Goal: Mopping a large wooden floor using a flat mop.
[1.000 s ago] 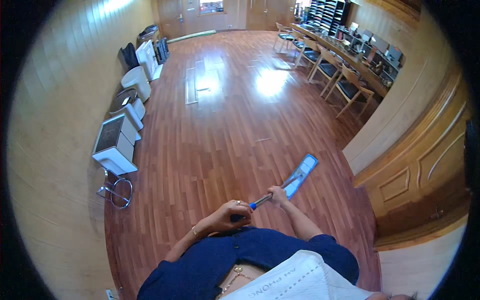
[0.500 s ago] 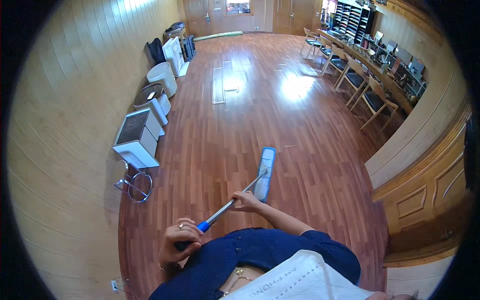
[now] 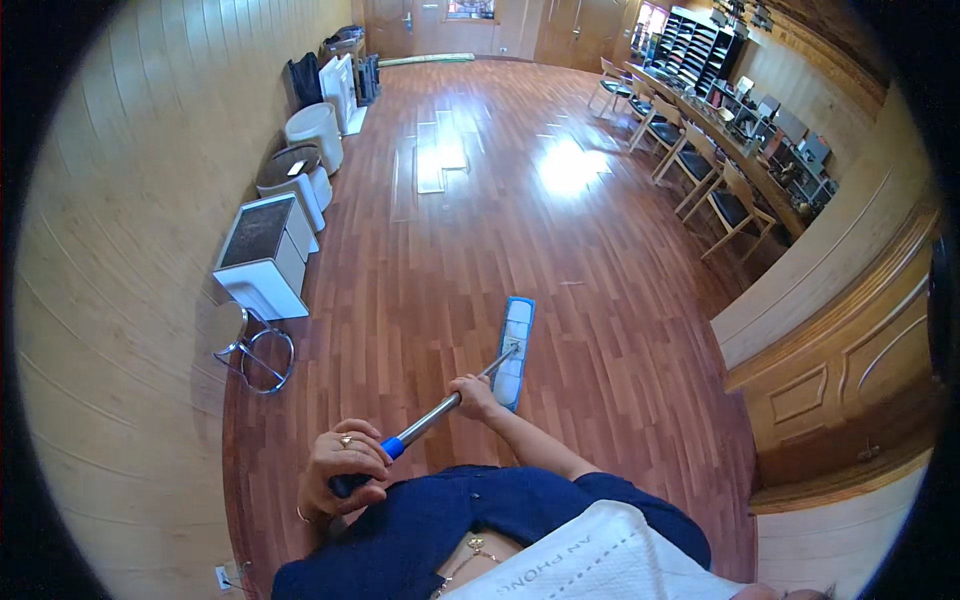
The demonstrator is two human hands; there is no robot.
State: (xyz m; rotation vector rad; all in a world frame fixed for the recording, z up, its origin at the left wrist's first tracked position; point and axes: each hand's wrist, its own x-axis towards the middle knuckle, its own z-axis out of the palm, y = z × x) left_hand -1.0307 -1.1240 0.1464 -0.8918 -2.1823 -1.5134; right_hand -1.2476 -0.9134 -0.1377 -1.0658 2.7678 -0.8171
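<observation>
A flat mop [image 3: 515, 350] with a long metal handle lies with its blue-edged, pale head on the wooden floor in front of me. My left hand [image 3: 343, 468], wearing a gold ring, is wrapped round the dark grip at the top of the handle, just behind its blue collar. Farther down, my right hand [image 3: 474, 397] closes round the metal pole, near the mop head. The handle slants from the lower left up to the head, which points away from me. My palms and the end of the grip are partly hidden.
A chrome-framed stool [image 3: 258, 350], a white cabinet [image 3: 265, 252] and round white stools [image 3: 314, 138] line the left wall. Chairs [image 3: 740, 212] stand along a long counter [image 3: 740, 140] on the right. A wooden door [image 3: 845, 375] is close by on the right.
The mop head has shifted slightly left across the floor. Both hands have moved left with the handle, still gripping it. The whole view has also shifted a little.
</observation>
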